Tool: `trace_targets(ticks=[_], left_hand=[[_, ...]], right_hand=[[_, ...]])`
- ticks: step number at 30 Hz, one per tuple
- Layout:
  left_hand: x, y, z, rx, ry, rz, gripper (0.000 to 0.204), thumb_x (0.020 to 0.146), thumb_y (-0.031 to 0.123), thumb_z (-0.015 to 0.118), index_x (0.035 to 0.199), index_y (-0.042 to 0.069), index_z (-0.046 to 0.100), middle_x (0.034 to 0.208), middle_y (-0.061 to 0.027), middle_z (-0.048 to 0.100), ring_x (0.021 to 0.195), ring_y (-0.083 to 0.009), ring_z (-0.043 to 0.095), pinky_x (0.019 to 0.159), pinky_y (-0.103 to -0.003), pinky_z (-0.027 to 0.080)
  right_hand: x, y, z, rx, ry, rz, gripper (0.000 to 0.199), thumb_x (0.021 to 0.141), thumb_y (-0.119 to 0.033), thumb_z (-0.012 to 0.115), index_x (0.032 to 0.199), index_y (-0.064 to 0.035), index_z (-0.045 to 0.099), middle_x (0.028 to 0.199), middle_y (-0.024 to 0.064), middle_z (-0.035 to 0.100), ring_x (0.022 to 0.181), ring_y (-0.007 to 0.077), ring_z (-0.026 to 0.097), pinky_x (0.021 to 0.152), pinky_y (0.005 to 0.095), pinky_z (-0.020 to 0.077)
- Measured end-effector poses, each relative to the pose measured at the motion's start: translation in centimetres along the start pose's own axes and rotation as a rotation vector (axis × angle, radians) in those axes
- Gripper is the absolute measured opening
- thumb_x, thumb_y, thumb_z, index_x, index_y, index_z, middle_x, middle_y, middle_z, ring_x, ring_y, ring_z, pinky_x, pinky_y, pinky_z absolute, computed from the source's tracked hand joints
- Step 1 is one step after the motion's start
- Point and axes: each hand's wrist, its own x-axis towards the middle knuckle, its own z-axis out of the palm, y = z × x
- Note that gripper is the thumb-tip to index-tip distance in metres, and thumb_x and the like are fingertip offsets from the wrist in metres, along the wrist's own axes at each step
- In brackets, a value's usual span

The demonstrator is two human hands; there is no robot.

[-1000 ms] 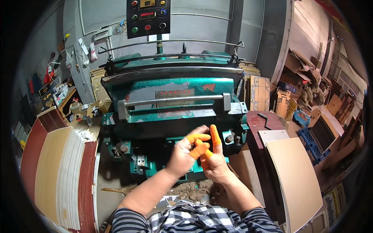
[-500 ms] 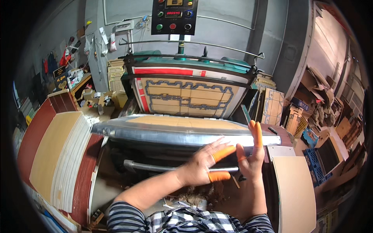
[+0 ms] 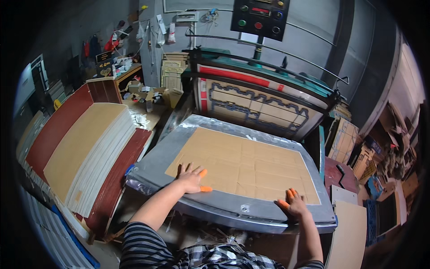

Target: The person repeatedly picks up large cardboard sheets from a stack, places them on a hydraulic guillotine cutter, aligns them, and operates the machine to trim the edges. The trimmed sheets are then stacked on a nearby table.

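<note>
A die-cut brown cardboard sheet (image 3: pixel 244 163) lies flat on the grey metal platen (image 3: pixel 152 163) of a green die-cutting press. My left hand (image 3: pixel 190 179), with orange finger covers, rests flat on the sheet's near left corner, fingers spread. At the sheet's near right corner, my right hand (image 3: pixel 293 204) presses down with orange-tipped fingers together. Behind the platen stands the upright die board (image 3: pixel 257 105) with its cutting pattern. Neither hand grips anything.
A tall stack of cardboard sheets (image 3: pixel 85 152) sits on a red-brown board at my left. A control panel (image 3: pixel 260 15) hangs above the press. Boxes and cardboard piles (image 3: pixel 358 148) crowd the right side. Scraps litter the floor below the platen.
The press platen has swung open toward me, exposing the cut sheet. My hands, held together in front of me a second ago, have separated and come down onto the sheet's near corners.
</note>
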Motion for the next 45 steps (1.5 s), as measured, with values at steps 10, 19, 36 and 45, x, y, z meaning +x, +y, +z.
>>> trace_targets(ticks=[10,19,36,45], left_hand=[[-8.2,-7.5,-0.3,-0.080,0.420,0.495,0.041,0.088,0.014,0.054,0.128,0.007,0.054,0.129,-0.0155,0.056,0.118,-0.0335,0.053,0.094,-0.040,0.047],[-24.9,-22.2,-22.2,0.047,0.400,0.110,0.053,0.075,0.002,0.059,0.123,0.025,0.062,0.105,-0.0151,0.067,0.097,-0.0345,0.063,0.082,-0.043,0.050],[-46.7,-42.0,11.7,0.168,0.932,-0.918,0.035,0.081,0.009,0.058,0.116,0.007,0.064,0.119,-0.0120,0.064,0.109,-0.0300,0.060,0.095,-0.042,0.044],[-36.5,-44.1,12.1,-0.222,0.960,-0.639,0.028,0.075,0.008,0.075,0.102,0.002,0.070,0.110,-0.0184,0.066,0.100,-0.0334,0.061,0.088,-0.038,0.050]], right_hand=[[-13.7,-2.1,1.1,-0.339,0.682,-0.321,0.018,0.089,-0.010,0.060,0.104,-0.0022,0.066,0.111,0.0155,0.064,0.105,0.0321,0.060,0.085,0.0427,0.0489],[-6.6,-23.2,-3.9,-0.003,0.646,-0.453,0.048,0.073,0.012,0.055,0.116,-0.0056,0.062,0.121,0.0175,0.062,0.109,0.0365,0.060,0.094,0.0387,0.0490],[4.8,-70.9,9.7,-0.051,0.747,-1.287,0.048,0.088,-0.020,0.053,0.134,-0.0105,0.050,0.129,0.0158,0.054,0.127,0.0308,0.046,0.105,0.0517,0.0326],[-6.5,-36.5,13.8,-0.021,-0.212,-1.071,0.036,0.084,-0.027,0.064,0.113,-0.0080,0.063,0.104,0.0163,0.066,0.094,0.0312,0.064,0.085,0.0417,0.0488]])
